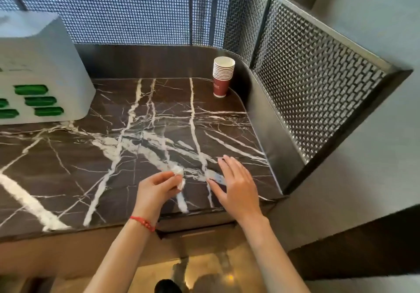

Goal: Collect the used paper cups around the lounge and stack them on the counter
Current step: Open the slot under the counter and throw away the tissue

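Observation:
A stack of several red paper cups [222, 77] with white rims stands upright at the far right corner of the dark marble counter [95, 161]. Near the front edge, my left hand [156, 190] grips a small crumpled white wad [179, 175], apparently paper, just above the counter. My right hand [236, 186] hovers beside it with fingers spread and relaxed, holding nothing. Both hands are well short of the cup stack.
A white box [38, 70] with green slots sits at the back left of the counter. Metal mesh panels [306, 92] wall the back and right sides. A shiny floor [204, 274] lies below the counter's front edge.

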`<state>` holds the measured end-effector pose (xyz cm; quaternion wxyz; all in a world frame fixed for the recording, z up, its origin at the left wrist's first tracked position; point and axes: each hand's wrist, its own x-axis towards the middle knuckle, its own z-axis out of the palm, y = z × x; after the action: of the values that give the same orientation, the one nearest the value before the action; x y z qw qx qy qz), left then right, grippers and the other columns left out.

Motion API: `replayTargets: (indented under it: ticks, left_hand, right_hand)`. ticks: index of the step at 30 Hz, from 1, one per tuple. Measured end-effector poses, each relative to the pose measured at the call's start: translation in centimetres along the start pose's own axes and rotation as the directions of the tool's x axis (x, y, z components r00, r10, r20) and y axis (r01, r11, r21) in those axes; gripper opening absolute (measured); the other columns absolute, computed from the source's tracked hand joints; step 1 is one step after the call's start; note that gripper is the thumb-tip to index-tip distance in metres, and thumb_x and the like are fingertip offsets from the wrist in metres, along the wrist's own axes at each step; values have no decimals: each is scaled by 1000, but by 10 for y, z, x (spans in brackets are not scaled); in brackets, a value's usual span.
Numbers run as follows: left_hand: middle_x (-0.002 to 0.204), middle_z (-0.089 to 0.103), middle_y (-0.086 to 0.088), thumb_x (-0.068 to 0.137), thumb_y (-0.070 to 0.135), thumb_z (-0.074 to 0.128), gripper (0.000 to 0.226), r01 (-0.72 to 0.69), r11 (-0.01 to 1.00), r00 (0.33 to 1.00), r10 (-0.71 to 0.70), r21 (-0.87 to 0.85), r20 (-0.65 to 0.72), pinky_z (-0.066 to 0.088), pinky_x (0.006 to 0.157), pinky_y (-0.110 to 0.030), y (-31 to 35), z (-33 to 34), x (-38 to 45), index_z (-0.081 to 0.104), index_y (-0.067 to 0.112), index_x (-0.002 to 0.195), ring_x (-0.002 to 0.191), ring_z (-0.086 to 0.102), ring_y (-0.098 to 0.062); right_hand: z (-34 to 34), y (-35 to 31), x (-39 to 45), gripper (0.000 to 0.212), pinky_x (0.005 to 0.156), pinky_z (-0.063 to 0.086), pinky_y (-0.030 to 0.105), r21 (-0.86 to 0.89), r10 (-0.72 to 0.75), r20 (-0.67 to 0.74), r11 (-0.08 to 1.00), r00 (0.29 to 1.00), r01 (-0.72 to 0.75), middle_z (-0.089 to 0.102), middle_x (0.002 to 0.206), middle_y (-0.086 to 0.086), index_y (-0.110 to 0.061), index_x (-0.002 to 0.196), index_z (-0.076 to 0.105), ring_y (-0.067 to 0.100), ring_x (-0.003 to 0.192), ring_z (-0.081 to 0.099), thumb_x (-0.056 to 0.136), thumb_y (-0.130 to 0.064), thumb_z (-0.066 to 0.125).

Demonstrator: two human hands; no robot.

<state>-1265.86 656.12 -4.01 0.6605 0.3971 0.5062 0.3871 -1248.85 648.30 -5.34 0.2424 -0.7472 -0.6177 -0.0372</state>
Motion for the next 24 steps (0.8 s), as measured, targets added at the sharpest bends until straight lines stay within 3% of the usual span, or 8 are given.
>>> replayTargets:
  ticks: [7, 13, 24]
  left_hand:
    - [60, 70, 1, 76, -3, 67, 7, 4, 998, 998, -8, -60, -61, 51, 51, -14, -38, 15, -74, 67, 4, 79, 57, 66, -5]
    - [63, 72, 2, 76, -2, 68, 18, -20, 1000, 998, 19, -13, -60, 52, 54, -15, -57, 14, -121, 73, 14, 68, 61, 68, -6]
    - [65, 72, 5, 75, 4, 69, 25, 70, 995, 995, -65, 73, -73, 51, 56, -14, -101, -17, -130, 76, 24, 64, 66, 68, -4]
  right_hand:
    - [-30, 20, -69, 55, 101, 42, 42, 12, -65, -55, 998, 996, 66, 61, 126, 14, -5, 126, 58, 29, 120, 56, 81, -34, 71]
    - [-36, 18, -114, 56, 100, 45, 45, 39, -73, -30, 996, 997, 74, 60, 127, 15, -3, 124, 59, 30, 120, 56, 79, -33, 73]
    - [5, 17, -164, 55, 98, 47, 44, 22, -36, 13, 999, 999, 36, 60, 127, 14, -3, 125, 58, 29, 120, 56, 81, -33, 72]
